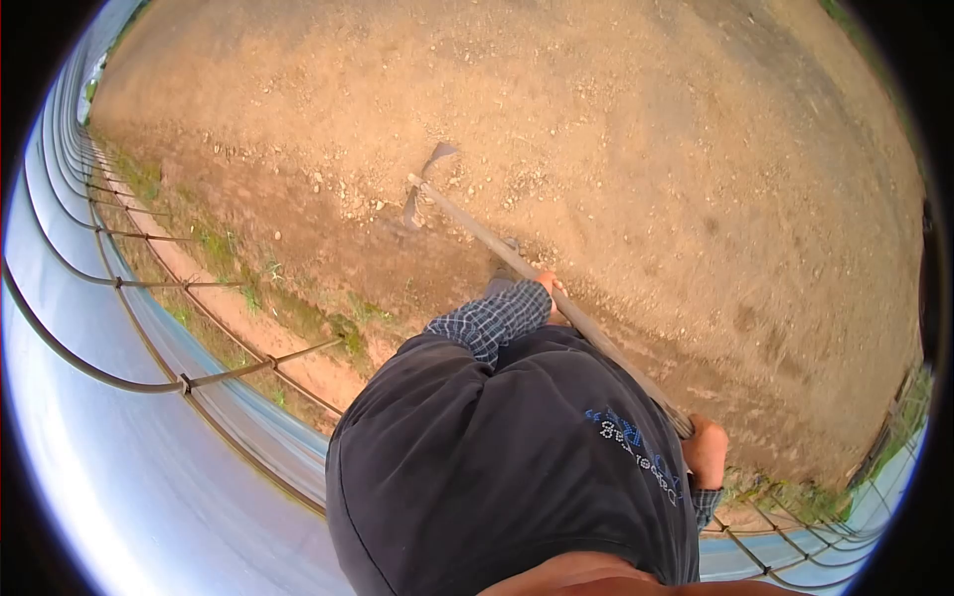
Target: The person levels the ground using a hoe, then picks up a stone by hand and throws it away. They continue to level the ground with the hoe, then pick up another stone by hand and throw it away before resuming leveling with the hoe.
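Observation:
A mattock (467,221) with a long wooden handle slants across the view in front of my body. Its metal head (438,154) has a blade on each side and rests against loose, crumbly soil at the far end. My left hand (552,285), below a checked sleeve, wraps round the middle of the handle. Near the handle's butt end, my right hand (706,449) is closed round the wood beside my right hip. The dark shirt hides part of both arms.
Bare brown soil (636,129) with small clods spreads ahead and to the right. To the left, a strip of weeds (214,243) runs along plastic sheeting (199,477) on a metal frame (186,383). More framing and greenery stand at the lower right.

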The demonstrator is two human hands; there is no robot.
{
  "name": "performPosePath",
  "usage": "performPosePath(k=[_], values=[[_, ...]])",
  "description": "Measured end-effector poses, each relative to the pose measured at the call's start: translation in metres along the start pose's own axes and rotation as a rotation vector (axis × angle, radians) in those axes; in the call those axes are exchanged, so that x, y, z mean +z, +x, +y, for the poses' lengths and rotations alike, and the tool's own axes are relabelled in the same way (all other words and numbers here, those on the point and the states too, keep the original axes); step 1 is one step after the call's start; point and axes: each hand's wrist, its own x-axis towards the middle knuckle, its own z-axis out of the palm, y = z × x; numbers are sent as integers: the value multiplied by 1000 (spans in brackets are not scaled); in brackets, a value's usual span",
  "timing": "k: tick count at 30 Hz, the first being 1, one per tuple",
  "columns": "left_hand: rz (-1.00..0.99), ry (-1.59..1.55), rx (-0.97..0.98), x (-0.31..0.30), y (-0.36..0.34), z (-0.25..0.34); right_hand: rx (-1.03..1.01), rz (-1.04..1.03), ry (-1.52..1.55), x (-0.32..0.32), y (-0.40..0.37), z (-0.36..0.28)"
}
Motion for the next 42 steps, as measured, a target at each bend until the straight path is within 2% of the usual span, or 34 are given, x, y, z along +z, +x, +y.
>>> performPosePath(k=[2,5,7,9,11,16,18,21,25,29,30,32,33,34,37,38,40,42], values=[[-26,31,-160,18,-19,-22,-1,-9,-38,-20,-10,27],[38,24,-230,42,-66,-22,22,-33,-43,-56,-11,24],[8,-18,-268,38,-62,-11,62,-56,-40,-59,-2,16],[-23,-67,-309,29,-44,4,2,-32,-30,-46,14,6],[-40,61,-20,12,-7,27,-21,-44,-21,-27,37,-18],[-28,101,153,-60,39,182,-261,-5,77,31,117,-124],[92,-85,228,-76,31,245,-344,-5,93,29,141,-180],[211,63,308,-106,22,331,-403,-89,78,25,170,-239],[229,230,379,-127,21,382,-475,-115,133,30,182,-281],[251,289,319,-118,29,356,-462,-116,109,28,170,-274],[222,347,340,-117,43,334,-415,-116,86,20,164,-263],[177,207,174,-82,3,283,-329,-106,45,5,150,-226],[87,32,148,-62,-18,252,-289,-98,27,1,139,-202],[8,16,96,-61,-4,224,-245,-81,18,-7,128,-179],[-15,-96,-69,-30,-18,152,-141,-68,33,-42,98,-130],[8,-145,-130,-26,-14,138,-144,-63,31,-50,93,-125],[15,-119,-109,-19,-20,130,-34,-116,65,-64,81,-114],[69,-159,-108,-12,-37,136,-38,-87,58,-62,79,-119]])
